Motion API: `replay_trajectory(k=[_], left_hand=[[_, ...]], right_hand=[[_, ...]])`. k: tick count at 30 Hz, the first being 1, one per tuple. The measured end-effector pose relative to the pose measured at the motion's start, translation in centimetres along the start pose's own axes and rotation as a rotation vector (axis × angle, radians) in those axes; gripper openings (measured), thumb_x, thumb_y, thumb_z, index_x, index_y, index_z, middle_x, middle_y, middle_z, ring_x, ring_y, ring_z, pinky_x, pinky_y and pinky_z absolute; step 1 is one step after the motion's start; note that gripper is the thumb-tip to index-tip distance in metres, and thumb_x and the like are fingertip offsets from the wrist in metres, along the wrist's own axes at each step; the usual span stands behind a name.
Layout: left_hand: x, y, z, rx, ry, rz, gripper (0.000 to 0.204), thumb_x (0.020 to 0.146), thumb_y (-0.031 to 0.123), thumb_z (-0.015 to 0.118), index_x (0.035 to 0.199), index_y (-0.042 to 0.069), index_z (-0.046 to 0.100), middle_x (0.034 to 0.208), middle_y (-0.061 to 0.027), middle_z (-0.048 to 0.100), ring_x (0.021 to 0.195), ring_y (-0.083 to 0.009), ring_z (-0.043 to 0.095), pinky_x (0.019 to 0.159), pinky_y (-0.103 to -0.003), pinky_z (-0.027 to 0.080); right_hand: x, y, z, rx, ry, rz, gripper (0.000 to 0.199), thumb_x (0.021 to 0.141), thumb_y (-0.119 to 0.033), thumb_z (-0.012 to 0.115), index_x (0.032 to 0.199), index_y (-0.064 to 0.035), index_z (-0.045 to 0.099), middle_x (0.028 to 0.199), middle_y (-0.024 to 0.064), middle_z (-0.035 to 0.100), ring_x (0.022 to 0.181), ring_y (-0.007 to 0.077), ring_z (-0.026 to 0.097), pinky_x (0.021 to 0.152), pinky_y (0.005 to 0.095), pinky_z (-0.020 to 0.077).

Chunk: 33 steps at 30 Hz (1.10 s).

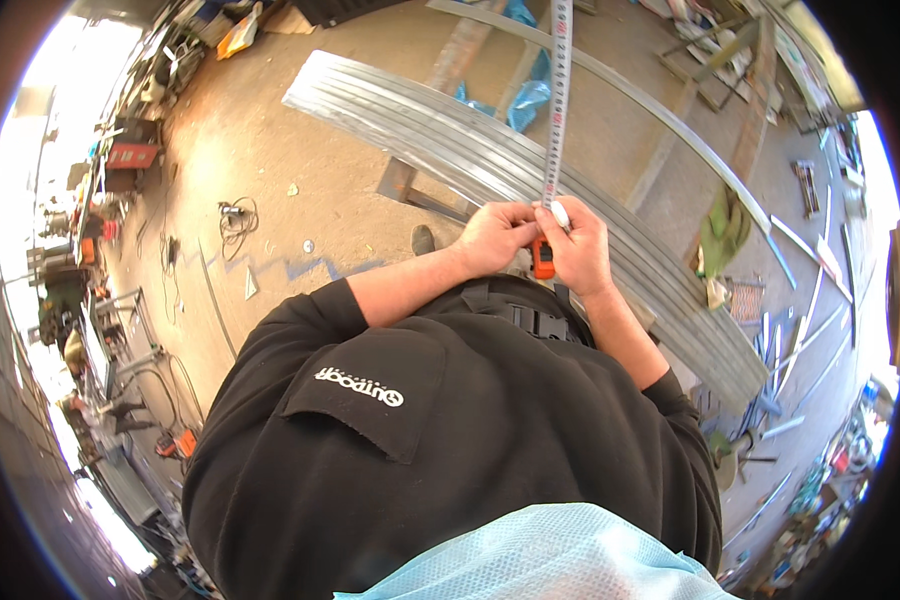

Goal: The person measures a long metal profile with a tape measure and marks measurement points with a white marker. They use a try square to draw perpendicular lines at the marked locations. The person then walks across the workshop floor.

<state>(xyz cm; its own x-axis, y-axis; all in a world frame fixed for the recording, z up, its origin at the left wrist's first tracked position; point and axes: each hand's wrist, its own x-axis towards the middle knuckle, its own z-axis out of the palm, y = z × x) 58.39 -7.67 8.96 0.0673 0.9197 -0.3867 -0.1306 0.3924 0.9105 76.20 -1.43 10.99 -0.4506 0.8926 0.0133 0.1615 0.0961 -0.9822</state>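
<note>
My left hand [495,238] is closed, its fingertips pinched at the near end of a tape measure's white blade [557,110]. That blade runs away from me over the metal profiles and out at the top of the view. The orange-and-black tape measure case [542,258] sits between my hands, partly hidden. Closed around its right side is my right hand [582,245], thumb along the blade. A small white object [560,214] shows at the right fingers; its kind is unclear. Beneath and beyond the hands lies a row of long silvery metal profiles [420,125].
The profiles rest on a dark metal support [410,185]. A long curved-looking metal bar [660,115] crosses beyond them, near blue plastic film [528,103]. A green glove-like cloth [725,232] hangs at the right. Cables [238,225] and an orange power tool [177,443] lie left.
</note>
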Motion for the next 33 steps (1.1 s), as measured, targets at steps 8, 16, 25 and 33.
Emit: replay_trajectory(k=[8, 16, 25, 33], left_hand=[[-1.8, 3.4, -10.7, 0.432, -0.267, 0.037, 0.044, 0.104, 0.031, 0.078, 0.136, 0.001, 0.074, 0.123, -0.0181, 0.081, 0.115, -0.026, 0.078, 0.104, -0.039, 0.058], [-4.4, 1.9, -28.1, 0.442, -0.015, -0.034, 0.051, 0.098, 0.034, 0.083, 0.137, 0.002, 0.075, 0.121, -0.0197, 0.082, 0.11, -0.0285, 0.081, 0.098, -0.039, 0.063], [-3.5, 1.1, -48.1, 0.424, 0.749, -0.031, 0.043, 0.1, 0.027, 0.08, 0.135, 0.001, 0.076, 0.117, -0.0154, 0.081, 0.096, -0.0236, 0.079, 0.089, -0.038, 0.064], [-0.3, 1.8, -52.3, 0.71, 0.791, 0.108, 0.046, 0.097, 0.029, 0.08, 0.136, 0.005, 0.075, 0.124, -0.0116, 0.075, 0.095, -0.0262, 0.072, 0.09, -0.042, 0.059]], right_hand=[[4.5, 1.2, 7.2, 0.13, -0.117, 0.245, 0.014, 0.106, -0.014, 0.077, 0.102, -0.0006, 0.081, 0.093, 0.0046, 0.076, 0.079, 0.0123, 0.068, 0.072, 0.0305, 0.0557], [8.7, -1.4, 11.4, 0.105, -0.251, 0.495, 0.018, 0.108, -0.012, 0.074, 0.098, 0.0019, 0.078, 0.088, 0.0031, 0.076, 0.078, 0.0105, 0.07, 0.069, 0.0284, 0.057], [10.7, -3.4, 14.1, -0.421, -0.442, 0.602, 0.02, 0.103, -0.014, 0.075, 0.091, 0.0022, 0.076, 0.076, 0.007, 0.071, 0.071, 0.0156, 0.071, 0.067, 0.035, 0.0552], [12.6, -2.2, 16.2, -0.445, -0.49, 0.639, 0.021, 0.103, -0.016, 0.073, 0.09, 0.0013, 0.075, 0.075, 0.0077, 0.071, 0.069, 0.0168, 0.069, 0.066, 0.0353, 0.0531]])
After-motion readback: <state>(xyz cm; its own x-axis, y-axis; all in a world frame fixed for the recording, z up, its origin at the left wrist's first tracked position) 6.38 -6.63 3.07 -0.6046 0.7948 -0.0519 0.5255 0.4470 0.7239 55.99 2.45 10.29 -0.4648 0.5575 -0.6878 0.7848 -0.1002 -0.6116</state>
